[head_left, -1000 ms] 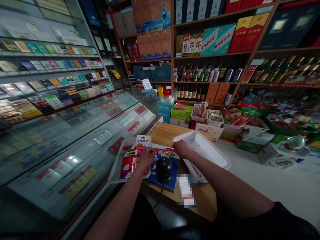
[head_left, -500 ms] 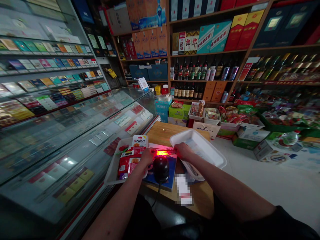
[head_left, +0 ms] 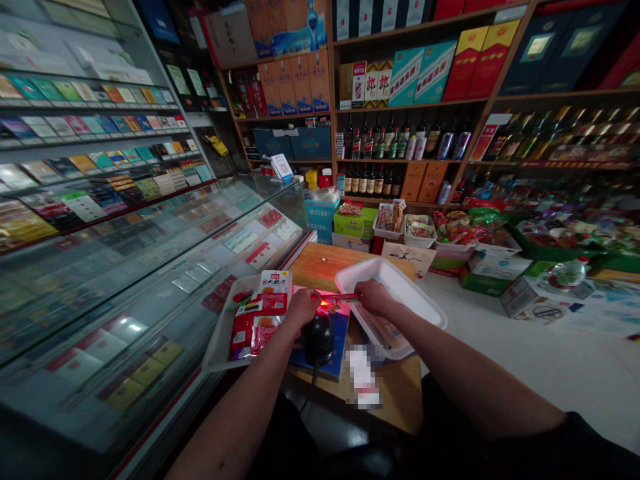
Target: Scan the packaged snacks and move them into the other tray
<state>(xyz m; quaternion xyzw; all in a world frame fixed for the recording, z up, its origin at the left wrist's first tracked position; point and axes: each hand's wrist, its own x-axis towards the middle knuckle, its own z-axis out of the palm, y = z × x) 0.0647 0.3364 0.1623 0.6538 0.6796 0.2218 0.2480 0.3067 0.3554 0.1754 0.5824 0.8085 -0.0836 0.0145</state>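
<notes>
A thin, narrow package [head_left: 341,298] is stretched between my two hands, lit red by the scanner. My left hand [head_left: 304,308] is closed on its left end, and my right hand [head_left: 374,297] grips the right end, above a white tray [head_left: 425,303]. Just below the package stands a black scanner [head_left: 318,339] on a blue book [head_left: 336,363]. To the left, red snack packets [head_left: 255,327] lie in another white tray [head_left: 215,347]. A flat packet [head_left: 390,333] shows inside the right tray.
The wooden table [head_left: 320,260] adjoins a glass display counter [head_left: 200,267] on the left. A pixelated white item [head_left: 364,377] lies near the table's front edge. Behind are boxes of snacks [head_left: 390,220] and shelves of bottles [head_left: 375,180].
My left hand has moved right along the package, nearer to my right hand, and covers part of the red light. The whole view has shifted slightly.
</notes>
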